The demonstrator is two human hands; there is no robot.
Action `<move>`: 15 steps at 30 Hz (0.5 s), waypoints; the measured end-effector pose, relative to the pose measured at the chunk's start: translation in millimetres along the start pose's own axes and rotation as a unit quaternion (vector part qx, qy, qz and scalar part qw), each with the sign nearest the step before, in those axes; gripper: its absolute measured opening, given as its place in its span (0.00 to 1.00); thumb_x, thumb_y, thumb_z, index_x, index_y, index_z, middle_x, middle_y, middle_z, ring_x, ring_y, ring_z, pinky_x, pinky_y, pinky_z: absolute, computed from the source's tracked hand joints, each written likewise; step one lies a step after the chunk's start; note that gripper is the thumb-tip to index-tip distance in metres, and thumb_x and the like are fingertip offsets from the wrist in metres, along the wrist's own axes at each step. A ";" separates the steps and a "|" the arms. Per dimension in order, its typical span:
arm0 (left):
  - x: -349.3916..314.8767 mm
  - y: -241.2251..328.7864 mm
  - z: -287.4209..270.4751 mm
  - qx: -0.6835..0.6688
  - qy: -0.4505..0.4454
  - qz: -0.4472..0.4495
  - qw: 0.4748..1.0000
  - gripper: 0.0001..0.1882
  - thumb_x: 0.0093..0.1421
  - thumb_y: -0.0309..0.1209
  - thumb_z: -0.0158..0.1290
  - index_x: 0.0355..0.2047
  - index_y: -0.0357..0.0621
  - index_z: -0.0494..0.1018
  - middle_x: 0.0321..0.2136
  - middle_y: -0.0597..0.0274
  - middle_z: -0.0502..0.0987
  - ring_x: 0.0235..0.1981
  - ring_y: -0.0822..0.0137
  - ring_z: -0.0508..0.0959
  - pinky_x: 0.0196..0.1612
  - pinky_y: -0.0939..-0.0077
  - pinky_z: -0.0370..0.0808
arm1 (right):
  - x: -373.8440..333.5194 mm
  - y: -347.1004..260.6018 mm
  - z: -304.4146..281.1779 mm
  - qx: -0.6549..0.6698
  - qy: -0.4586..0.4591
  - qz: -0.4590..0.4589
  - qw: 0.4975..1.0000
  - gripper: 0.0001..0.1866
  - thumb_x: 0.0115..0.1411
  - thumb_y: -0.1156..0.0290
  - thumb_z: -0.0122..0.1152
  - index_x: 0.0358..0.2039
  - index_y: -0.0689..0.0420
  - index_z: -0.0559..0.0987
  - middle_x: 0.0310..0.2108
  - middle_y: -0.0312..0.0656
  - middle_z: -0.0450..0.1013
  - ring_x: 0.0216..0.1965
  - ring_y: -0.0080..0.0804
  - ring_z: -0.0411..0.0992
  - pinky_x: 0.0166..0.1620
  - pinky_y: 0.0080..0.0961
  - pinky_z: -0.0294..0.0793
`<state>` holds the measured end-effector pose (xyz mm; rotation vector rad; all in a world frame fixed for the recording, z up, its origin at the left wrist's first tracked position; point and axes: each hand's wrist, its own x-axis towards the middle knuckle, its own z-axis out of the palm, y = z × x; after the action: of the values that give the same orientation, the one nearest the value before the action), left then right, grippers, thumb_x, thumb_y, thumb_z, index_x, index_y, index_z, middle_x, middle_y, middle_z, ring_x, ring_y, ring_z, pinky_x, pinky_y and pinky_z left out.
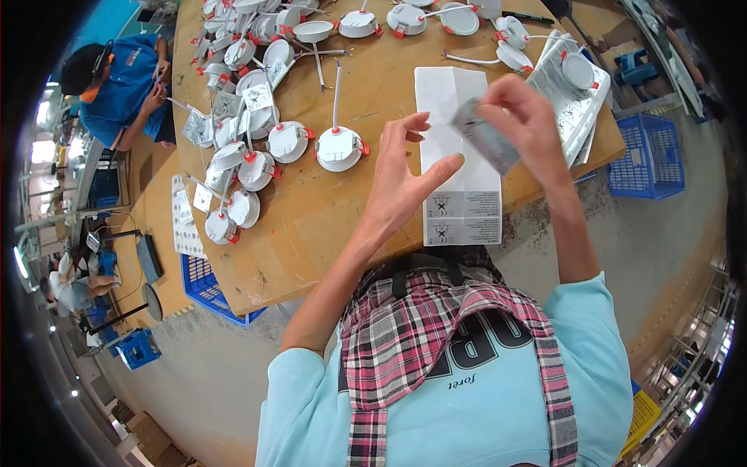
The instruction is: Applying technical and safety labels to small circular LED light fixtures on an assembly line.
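Observation:
A grey printed label (486, 140), smeared by motion, is pinched in my right hand (527, 117). It hangs over a long white sheet (443, 101), which lies on the table with a few grey labels on its near end (464, 220). My left hand (408, 159) hovers at the sheet's left edge, its fingers apart and holding nothing. Left of that hand, a round white downlight (340, 149) with red clips rests on the table, its cable pointing away from me. Another downlight (285, 142) sits beside it.
Many more downlights (241, 54) crowd the table's far left, some bearing labels. At right, a stack of label sheets (572, 117) carries a downlight (578, 70). Blue crates (644, 159) stand by the table. A co-worker in blue (128, 86) is at the left.

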<state>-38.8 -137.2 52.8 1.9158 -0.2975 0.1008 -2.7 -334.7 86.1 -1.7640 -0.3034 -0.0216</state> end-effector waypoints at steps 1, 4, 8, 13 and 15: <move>-0.3 -1.0 -1.2 0.001 0.001 0.000 1.000 0.23 0.54 0.36 0.57 0.48 0.39 0.67 0.34 0.62 0.75 0.36 0.70 0.73 0.41 0.75 0.69 | 2.9 1.1 11.3 -0.015 -0.032 -0.021 0.999 0.08 0.54 0.72 0.61 0.30 0.61 0.73 0.29 0.34 0.71 0.33 0.21 0.69 0.42 0.20 0.68; -0.6 -6.2 -1.8 -0.255 -0.052 -0.132 0.956 0.11 0.56 0.30 0.56 0.38 0.39 0.73 0.33 0.66 0.76 0.37 0.76 0.73 0.47 0.76 0.66 | 5.2 -11.7 33.1 -0.044 -0.105 -0.036 0.993 0.11 0.53 0.69 0.63 0.32 0.61 0.74 0.30 0.36 0.72 0.33 0.24 0.70 0.43 0.22 0.69; -1.3 -1.4 -10.8 -0.389 0.035 -0.162 0.906 0.09 0.56 0.29 0.56 0.37 0.38 0.74 0.32 0.65 0.78 0.32 0.78 0.74 0.43 0.79 0.69 | 7.8 2.5 46.2 0.005 0.029 -0.053 0.998 0.14 0.53 0.64 0.64 0.33 0.61 0.76 0.28 0.35 0.73 0.35 0.27 0.71 0.45 0.24 0.69; -4.8 -8.6 -21.6 -0.213 0.072 -0.110 0.968 0.20 0.53 0.33 0.60 0.43 0.35 0.70 0.39 0.58 0.74 0.42 0.69 0.72 0.48 0.72 0.66 | -2.8 9.7 31.0 0.017 -0.109 0.106 0.988 0.12 0.54 0.67 0.63 0.33 0.62 0.77 0.29 0.35 0.74 0.32 0.19 0.70 0.39 0.18 0.69; -4.8 -14.5 -29.0 -0.047 0.097 -0.057 0.993 0.25 0.51 0.34 0.62 0.46 0.34 0.67 0.42 0.55 0.72 0.46 0.65 0.70 0.50 0.68 0.65 | -0.3 1.8 26.9 -0.018 -0.044 0.145 0.988 0.11 0.54 0.68 0.63 0.33 0.63 0.78 0.27 0.34 0.74 0.28 0.16 0.68 0.34 0.14 0.68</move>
<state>-37.6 -104.6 48.9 1.8096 -0.0602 0.1922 -6.6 -309.1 78.5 -1.8340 -0.1089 0.2611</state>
